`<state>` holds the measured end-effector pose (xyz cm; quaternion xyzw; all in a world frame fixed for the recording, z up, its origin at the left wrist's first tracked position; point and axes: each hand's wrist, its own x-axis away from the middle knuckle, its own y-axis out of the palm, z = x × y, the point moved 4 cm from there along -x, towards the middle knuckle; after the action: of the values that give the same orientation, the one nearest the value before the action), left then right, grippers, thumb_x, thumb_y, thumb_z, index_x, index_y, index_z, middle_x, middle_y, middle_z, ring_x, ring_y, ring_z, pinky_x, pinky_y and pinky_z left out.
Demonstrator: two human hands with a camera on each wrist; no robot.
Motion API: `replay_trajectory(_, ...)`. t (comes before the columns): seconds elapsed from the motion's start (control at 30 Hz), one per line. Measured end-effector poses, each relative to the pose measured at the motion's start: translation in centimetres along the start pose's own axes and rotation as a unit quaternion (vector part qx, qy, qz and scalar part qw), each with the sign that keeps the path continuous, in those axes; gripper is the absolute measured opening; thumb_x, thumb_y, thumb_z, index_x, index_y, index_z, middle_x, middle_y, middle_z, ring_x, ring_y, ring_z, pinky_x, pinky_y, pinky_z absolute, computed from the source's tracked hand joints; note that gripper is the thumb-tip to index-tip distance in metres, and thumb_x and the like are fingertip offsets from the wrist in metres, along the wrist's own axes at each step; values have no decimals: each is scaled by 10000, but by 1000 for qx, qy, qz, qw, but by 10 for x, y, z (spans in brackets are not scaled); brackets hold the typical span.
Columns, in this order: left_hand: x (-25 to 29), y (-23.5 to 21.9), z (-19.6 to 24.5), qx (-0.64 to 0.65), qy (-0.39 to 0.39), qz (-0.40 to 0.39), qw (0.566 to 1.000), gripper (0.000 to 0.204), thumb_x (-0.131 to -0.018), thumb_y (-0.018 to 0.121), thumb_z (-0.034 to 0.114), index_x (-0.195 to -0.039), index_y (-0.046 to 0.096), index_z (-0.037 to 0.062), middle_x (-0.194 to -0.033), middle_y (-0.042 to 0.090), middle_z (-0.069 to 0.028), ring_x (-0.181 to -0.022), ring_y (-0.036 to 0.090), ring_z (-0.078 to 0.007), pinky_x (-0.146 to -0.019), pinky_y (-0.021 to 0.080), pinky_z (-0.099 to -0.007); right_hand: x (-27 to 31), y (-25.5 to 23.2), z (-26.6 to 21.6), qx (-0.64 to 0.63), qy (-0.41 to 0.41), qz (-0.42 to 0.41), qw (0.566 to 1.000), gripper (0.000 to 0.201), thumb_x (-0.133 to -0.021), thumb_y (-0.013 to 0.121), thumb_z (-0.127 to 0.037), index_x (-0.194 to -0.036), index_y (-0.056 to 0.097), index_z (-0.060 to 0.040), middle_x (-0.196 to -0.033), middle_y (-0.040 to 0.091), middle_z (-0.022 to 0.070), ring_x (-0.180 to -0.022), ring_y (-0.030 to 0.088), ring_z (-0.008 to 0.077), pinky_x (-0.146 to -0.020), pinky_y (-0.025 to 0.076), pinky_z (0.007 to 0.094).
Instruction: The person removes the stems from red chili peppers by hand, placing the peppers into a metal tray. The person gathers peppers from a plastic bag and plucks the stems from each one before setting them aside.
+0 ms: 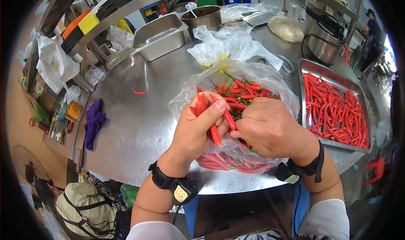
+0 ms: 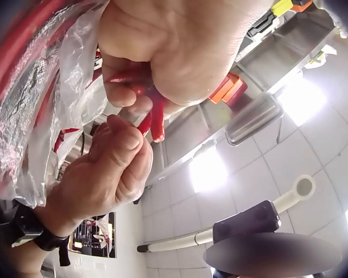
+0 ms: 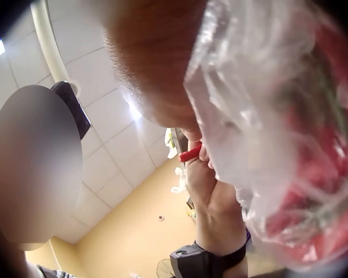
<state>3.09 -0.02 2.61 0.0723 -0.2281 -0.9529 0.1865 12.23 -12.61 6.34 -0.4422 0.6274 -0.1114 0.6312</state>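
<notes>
Several red chili peppers (image 1: 216,134) lie in my left hand (image 1: 192,128), whose thumb presses over them. My right hand (image 1: 270,126) has its fingers curled and pinches the near end of one chili pepper (image 1: 229,119) that slants out of the left hand. Below and behind both hands spreads a clear plastic bag (image 1: 287,86), open at the top, full of red chilies with green stems (image 1: 238,90). In the left wrist view the right thumb and forefinger (image 2: 124,139) meet beside the held chilies (image 2: 157,121). The bag's plastic (image 3: 238,98) covers much of the right wrist view.
A steel tray (image 1: 329,74) of red chilies stands at the right. One loose chili (image 1: 138,92) and a purple cloth (image 1: 95,122) lie to the left. Farther back are a deep steel pan (image 1: 160,37), a pot (image 1: 202,18), white plastic bags (image 1: 223,43), scissors (image 1: 287,65) and a cooker (image 1: 322,35).
</notes>
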Motion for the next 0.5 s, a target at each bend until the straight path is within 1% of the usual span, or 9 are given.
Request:
replay_trajectory(0.03, 0, 1, -1, 3, -6, -17, 1000, 199, -943, 631, 221, -942, 556, 36, -676, 489, -3, -558, 479, -115, -528, 411, -261, 1, 0, -2, 0, 1, -1, 1000, 184, -738, 720, -110, -700, 545, -67, -634, 522, 67, -597, 552, 274, -569, 429, 382)
replay_trajectory(0.1, -4, -6, -4, 3, -13, -8, 1000, 198, -945, 628, 227, -945, 557, 42, -677, 488, -8, -556, 479, -118, -525, 408, -262, 2, 2, -14, -46, -49, 6, 998, 147, -729, 720, -110, -728, 579, -67, -658, 539, 51, -610, 554, 258, -583, 437, 366)
replay_trajectory(0.17, -5, -9, -3, 2, -18, 6, 1000, 198, -946, 625, 233, -948, 558, 47, -679, 488, -12, -553, 479, -121, -523, 406, -263, 1, 4, -29, -78, -49, 8, 996, 123, -721, 711, -102, -747, 595, -70, -672, 547, 44, -619, 555, 250, -590, 441, 361)
replay_trajectory(0.2, -4, -9, 0, 21, 3, -7, 1000, 194, -954, 610, 241, -951, 559, 54, -681, 491, -15, -551, 472, -119, -521, 402, -264, 0, 3, -34, -107, -49, 12, 993, 107, -713, 702, -94, -765, 611, -73, -685, 554, 38, -628, 556, 241, -597, 445, 356)
replay_trajectory(0.27, -5, -9, 4, 39, 24, -21, 999, 192, -961, 594, 249, -954, 561, 60, -683, 494, -18, -549, 466, -117, -519, 398, -266, 2, -13, -13, 22, -26, 78, 996, 78, -732, 646, -54, -809, 639, -66, -751, 574, 65, -673, 562, 261, -636, 452, 374)
replay_trajectory(0.33, -7, -10, 4, 77, 40, -16, 996, 170, -973, 552, 232, -961, 558, 63, -696, 508, -23, -553, 441, -105, -512, 380, -265, 2, -26, 15, 88, 112, 86, 986, 62, -758, 637, -70, -817, 645, -52, -774, 582, 79, -745, 570, 282, -692, 449, 387)
replay_trajectory(0.4, -11, -9, 1, 80, 52, 12, 995, 145, -976, 515, 205, -969, 556, 66, -741, 533, -38, -559, 421, -95, -504, 363, -264, 11, -23, 28, 111, 130, 80, 982, 73, -762, 646, -94, -820, 652, -50, -780, 587, 83, -783, 570, 289, -724, 440, 393)
replay_trajectory(0.47, -11, -10, 0, 104, 40, 71, 991, 124, -981, 487, 167, -993, 559, 66, -864, 510, -44, -577, 407, -54, -475, 347, -215, 14, -22, 38, 132, 148, 77, 977, 90, -767, 655, -119, -824, 658, -49, -786, 591, 87, -822, 569, 297, -756, 432, 400)
replay_trajectory(0.5, -12, -12, -1, 104, 39, 71, 991, 124, -981, 487, 167, -993, 559, 66, -864, 510, -44, -577, 407, -54, -475, 347, -215, 16, -15, 43, 109, 175, -11, 979, 103, -768, 666, -139, -826, 666, -53, -807, 596, 87, -848, 566, 292, -773, 424, 402)
